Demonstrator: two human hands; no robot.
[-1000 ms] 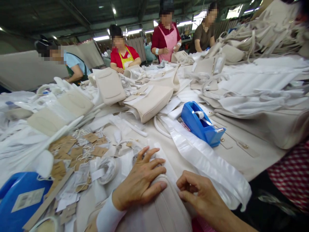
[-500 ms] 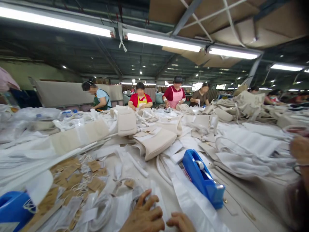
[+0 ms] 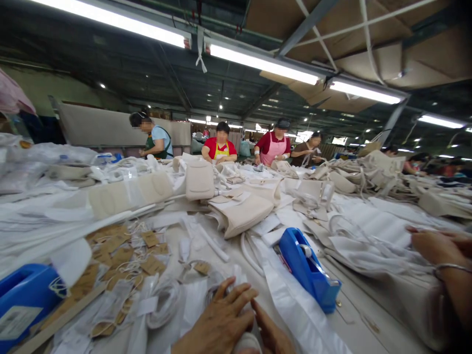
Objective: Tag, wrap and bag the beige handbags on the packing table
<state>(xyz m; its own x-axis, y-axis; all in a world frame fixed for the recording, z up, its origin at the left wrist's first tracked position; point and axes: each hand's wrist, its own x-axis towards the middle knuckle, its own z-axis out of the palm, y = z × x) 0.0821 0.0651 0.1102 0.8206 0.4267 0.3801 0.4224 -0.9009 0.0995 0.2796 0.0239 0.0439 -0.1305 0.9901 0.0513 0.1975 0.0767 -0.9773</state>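
Observation:
At the bottom centre, my left hand (image 3: 221, 317) rests over a pale rolled item (image 3: 248, 342), its fingers bent and pointing right. My right hand (image 3: 271, 327) is just beside it, its fingertips close to those of my left hand. Both hands are around the pale item, which is mostly hidden by them and the frame edge. Coiled white straps (image 3: 164, 305) in clear wrap lie left of my left hand. Brown paper tags (image 3: 121, 258) with white strings are farther left. A blue tape dispenser (image 3: 309, 270) stands right of my hands.
A second blue dispenser (image 3: 25, 305) is at the lower left. Cream bags (image 3: 243, 211) and white wrapping lie across the table. At the right edge are another person's hands (image 3: 438, 248), with a bracelet. Several people work across the table.
My hands have come closer together around the pale item, now visible between them. The other person's hands at the right have reached farther into view. The camera view has shifted slightly.

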